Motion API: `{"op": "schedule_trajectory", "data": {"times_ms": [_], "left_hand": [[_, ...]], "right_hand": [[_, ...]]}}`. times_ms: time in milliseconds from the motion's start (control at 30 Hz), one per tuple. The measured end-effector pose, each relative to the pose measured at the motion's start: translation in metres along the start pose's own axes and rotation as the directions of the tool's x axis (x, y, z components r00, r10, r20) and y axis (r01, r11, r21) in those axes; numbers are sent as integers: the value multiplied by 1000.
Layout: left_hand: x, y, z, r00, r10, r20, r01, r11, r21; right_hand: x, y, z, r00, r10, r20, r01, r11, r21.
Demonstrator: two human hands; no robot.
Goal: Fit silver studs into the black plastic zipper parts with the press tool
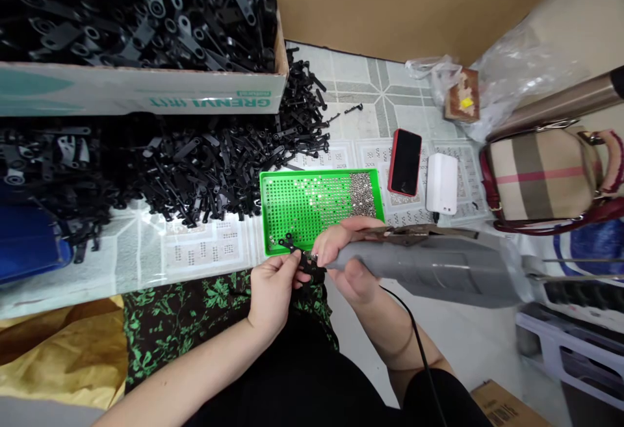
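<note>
Both hands closed: left (pixel 273 284) pinches black part (pixel 301 259), right (pixel 348 258) grips grey screwdriver (pixel 429 268).

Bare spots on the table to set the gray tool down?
Bare table between the loose black parts pile and the near edge, left of the green tray. Tiled strip behind the phone. Crowded: pile, tray, phone, white charger, bag.

Left hand (pixel 273 284): forearm enters from lower left, wrist straight, fingers pinched shut at the tips, pointing up-right. Right hand (pixel 348 261): forearm enters from lower right, fingers wrapped closed in a full grip, thumb on top. Both hands nearly touching at centre frame.
</note>
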State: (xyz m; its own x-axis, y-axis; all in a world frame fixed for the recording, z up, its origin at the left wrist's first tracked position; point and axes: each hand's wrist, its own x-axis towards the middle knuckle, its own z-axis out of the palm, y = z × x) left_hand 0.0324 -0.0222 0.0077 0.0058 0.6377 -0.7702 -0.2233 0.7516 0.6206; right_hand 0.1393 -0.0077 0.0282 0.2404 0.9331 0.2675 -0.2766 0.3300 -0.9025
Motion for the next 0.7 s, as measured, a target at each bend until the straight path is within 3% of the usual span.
{"op": "schedule_trajectory", "data": {"times_ms": [233,500,600,700], "left_hand": [[-2,1,0,999,34,9,-34,999,-38],[-3,1,-3,998,63,30,-63,998,-7],[-4,2,-7,998,31,50,-34,998,51],[-4,4,-11,995,-6,99,1,999,46]], "right_hand": [[-1,-3,5,996,-26,91,36,992,-118],[-3,-8,-2,972,99,212,-65,985,-162],[14,0,-11,997,-52,60,56,996,-72],[38,13,-21,959,-249,-135,237,966,-101]]}}
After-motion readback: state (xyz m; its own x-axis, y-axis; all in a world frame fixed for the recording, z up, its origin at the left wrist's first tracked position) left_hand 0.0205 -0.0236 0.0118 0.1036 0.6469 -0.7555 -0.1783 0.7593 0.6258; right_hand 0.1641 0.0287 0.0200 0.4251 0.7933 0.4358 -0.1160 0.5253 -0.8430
